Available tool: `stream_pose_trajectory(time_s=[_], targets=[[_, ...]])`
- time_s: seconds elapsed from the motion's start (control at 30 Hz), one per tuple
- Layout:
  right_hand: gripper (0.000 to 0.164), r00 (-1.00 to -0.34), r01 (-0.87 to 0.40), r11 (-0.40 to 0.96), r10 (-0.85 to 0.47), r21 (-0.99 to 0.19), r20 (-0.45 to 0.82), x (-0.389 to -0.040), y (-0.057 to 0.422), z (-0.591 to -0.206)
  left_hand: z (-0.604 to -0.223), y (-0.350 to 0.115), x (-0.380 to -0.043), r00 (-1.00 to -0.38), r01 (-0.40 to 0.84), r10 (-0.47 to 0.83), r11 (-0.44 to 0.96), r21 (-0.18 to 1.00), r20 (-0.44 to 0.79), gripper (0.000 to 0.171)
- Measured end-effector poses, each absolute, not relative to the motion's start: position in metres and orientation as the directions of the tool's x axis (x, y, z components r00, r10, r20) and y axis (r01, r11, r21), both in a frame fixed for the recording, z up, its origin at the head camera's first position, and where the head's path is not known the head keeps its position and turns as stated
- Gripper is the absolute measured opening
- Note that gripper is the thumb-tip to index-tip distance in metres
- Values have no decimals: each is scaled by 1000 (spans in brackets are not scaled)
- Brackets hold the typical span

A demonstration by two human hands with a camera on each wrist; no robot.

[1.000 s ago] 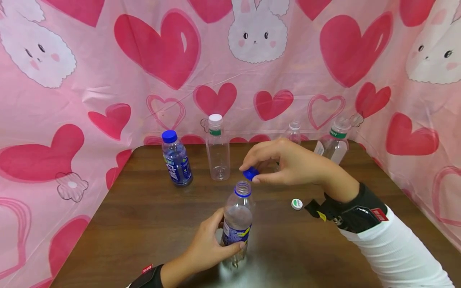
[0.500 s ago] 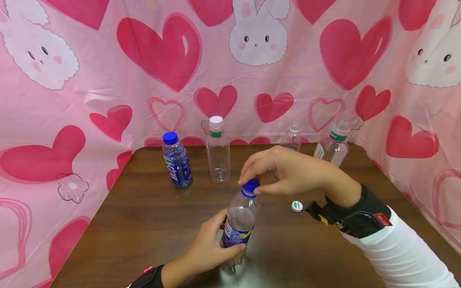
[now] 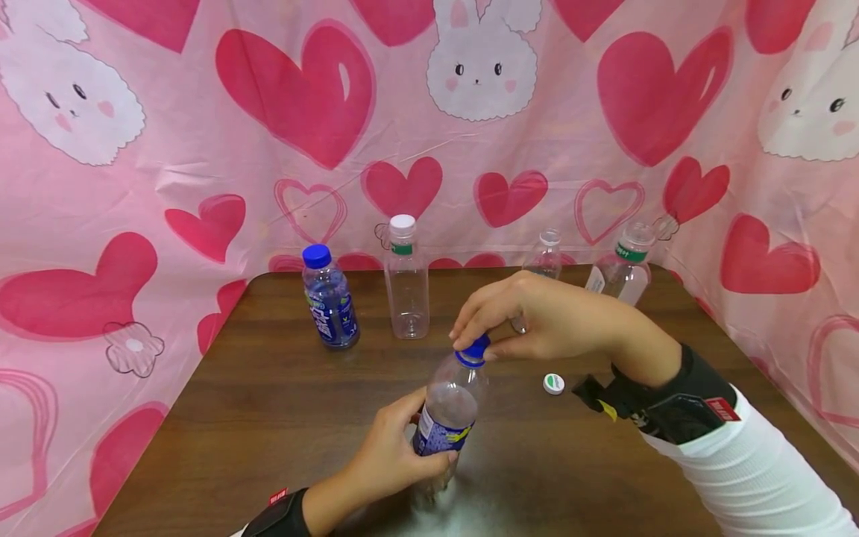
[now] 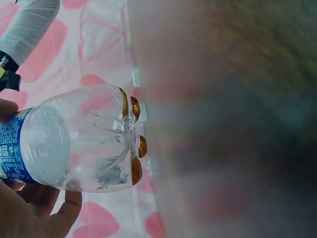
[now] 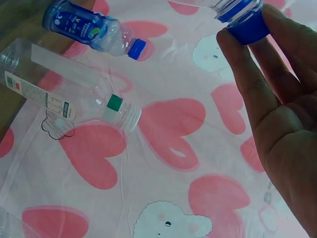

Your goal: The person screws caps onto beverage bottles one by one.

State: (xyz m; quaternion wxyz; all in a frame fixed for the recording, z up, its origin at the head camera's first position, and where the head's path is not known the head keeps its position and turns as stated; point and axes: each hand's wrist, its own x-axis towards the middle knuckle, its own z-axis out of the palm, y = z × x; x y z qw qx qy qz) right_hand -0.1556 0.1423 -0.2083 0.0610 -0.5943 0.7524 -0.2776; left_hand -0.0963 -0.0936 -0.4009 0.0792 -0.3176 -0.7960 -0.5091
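My left hand (image 3: 396, 451) grips a clear plastic bottle (image 3: 450, 403) round its blue-purple label, thumb at the front. The bottle stands slightly tilted to the right. A little brownish liquid shows in the lobes of its base (image 4: 136, 171) in the left wrist view. Above, my right hand (image 3: 543, 321) pinches a blue screw cap (image 3: 478, 347) between thumb and fingertips. That cap sits over the bottle's mouth, and the right wrist view shows the same blue cap (image 5: 250, 27) against the neck (image 5: 233, 9).
A blue-capped bottle (image 3: 330, 309) and a clear white-capped bottle (image 3: 408, 298) stand at the back left. Behind my right arm are a small uncapped bottle (image 3: 545, 259) and a larger green-banded one (image 3: 627, 272). A loose white cap (image 3: 553, 384) lies on the wooden table (image 3: 288, 418).
The blue cap came down from above the open mouth onto the bottle's neck, then shifted slightly right with the bottle top. My right fingers have turned a little on it.
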Motion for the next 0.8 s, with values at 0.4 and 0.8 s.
stream_pose_trajectory(time_s=[0.4, 0.8], targets=[[25, -477, -840, 367, -850, -399, 224, -153, 140, -212, -394, -89, -99, -819, 556, 388, 356, 751, 423, 58], [20, -616, -787, 576, -750, -220, 240, -152, 129, -216, -390, -85, -101, -849, 525, 330, 442, 728, 412, 63]])
